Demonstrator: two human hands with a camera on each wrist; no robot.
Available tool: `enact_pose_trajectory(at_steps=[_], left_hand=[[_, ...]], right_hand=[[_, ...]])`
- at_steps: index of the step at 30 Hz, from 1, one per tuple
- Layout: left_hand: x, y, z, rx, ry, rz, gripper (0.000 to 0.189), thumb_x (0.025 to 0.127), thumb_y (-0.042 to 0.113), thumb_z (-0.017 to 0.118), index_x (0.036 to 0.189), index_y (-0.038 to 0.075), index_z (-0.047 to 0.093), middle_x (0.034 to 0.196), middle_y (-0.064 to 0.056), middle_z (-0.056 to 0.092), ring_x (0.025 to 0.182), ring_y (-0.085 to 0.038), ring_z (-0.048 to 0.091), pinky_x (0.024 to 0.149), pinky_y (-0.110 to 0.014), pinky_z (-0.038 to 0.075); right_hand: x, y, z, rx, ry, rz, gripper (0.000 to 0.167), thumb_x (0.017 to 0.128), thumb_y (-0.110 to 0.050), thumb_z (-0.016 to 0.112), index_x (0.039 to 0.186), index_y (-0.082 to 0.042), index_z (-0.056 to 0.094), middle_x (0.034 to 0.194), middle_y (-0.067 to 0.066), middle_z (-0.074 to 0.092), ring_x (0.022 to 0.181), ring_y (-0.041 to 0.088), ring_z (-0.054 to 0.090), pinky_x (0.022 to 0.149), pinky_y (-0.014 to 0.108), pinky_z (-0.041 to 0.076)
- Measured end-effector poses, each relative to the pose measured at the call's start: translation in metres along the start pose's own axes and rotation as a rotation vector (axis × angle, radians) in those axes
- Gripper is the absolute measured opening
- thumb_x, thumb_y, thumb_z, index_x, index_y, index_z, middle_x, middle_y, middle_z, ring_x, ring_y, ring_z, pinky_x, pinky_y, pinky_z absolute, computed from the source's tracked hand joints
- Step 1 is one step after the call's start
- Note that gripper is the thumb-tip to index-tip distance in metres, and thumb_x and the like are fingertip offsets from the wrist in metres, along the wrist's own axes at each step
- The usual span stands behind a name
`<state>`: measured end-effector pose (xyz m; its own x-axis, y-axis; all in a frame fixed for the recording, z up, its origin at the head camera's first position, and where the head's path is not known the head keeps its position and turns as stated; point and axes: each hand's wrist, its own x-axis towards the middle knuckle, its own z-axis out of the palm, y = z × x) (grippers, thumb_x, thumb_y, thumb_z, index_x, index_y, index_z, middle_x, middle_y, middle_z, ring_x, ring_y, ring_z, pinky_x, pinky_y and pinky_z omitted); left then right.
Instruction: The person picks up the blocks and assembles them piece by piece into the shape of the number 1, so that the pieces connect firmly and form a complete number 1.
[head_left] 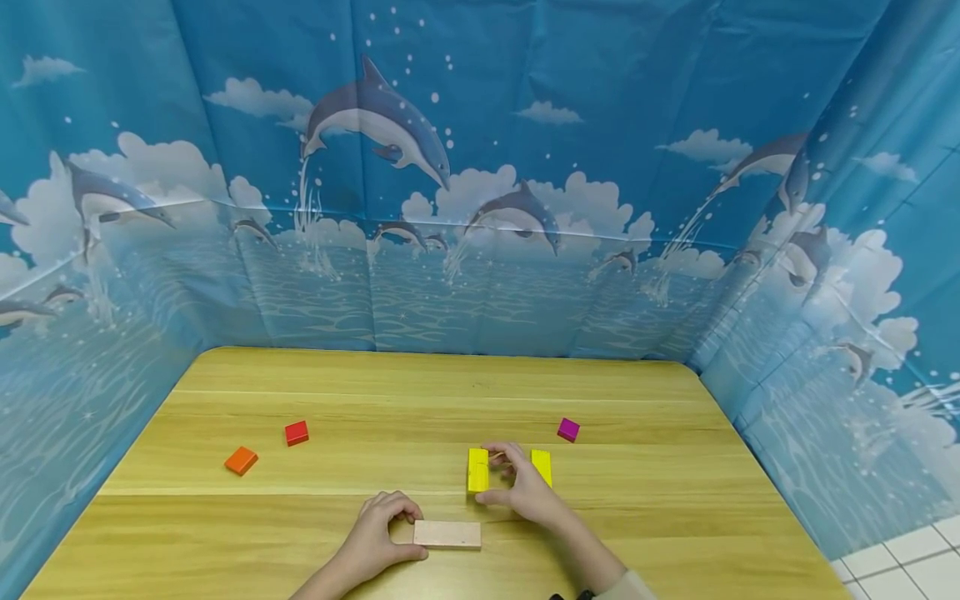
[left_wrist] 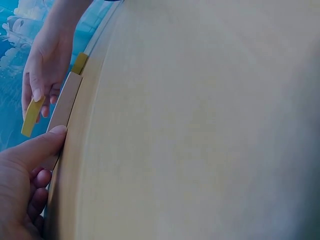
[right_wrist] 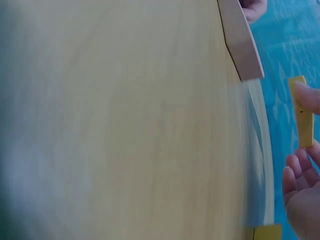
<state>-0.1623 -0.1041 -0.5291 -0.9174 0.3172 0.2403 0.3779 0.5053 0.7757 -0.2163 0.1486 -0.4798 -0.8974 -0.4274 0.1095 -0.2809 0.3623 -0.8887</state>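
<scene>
My left hand (head_left: 375,533) holds a plain wooden block (head_left: 447,535) at its left end, thumb on the near side and fingers on the far side. The block lies lengthwise across the front of the table. Just beyond it, my right hand (head_left: 529,493) pinches a yellow block (head_left: 477,472) by its near and far ends. In the right wrist view this yellow block (right_wrist: 301,112) shows against the blue curtain, raised off the tabletop. A second yellow block (head_left: 542,467) sits to the right, partly hidden behind the right hand.
A red block (head_left: 297,433) and an orange block (head_left: 242,461) lie on the left of the wooden table (head_left: 360,400). A purple block (head_left: 568,430) lies farther back on the right. A blue dolphin-print curtain (head_left: 480,292) hangs around the table's back and sides.
</scene>
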Motion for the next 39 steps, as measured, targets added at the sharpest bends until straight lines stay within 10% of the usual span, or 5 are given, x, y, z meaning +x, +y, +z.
enact_pose_trajectory(at_steps=[39], left_hand=[[0.000,-0.001,0.000,0.011,-0.020,-0.012,0.034,0.063,0.042,0.079,0.085,0.028,0.058,0.079,0.020,0.050,0.080,-0.004,0.042,0.086,-0.045,0.029]], right_hand=[[0.011,0.022,0.030,-0.195,-0.065,-0.005,0.065,0.069,-0.027,0.079,0.123,-0.006,0.049,0.111,0.002,0.047,0.103,0.020,0.044,0.094,0.036,0.038]])
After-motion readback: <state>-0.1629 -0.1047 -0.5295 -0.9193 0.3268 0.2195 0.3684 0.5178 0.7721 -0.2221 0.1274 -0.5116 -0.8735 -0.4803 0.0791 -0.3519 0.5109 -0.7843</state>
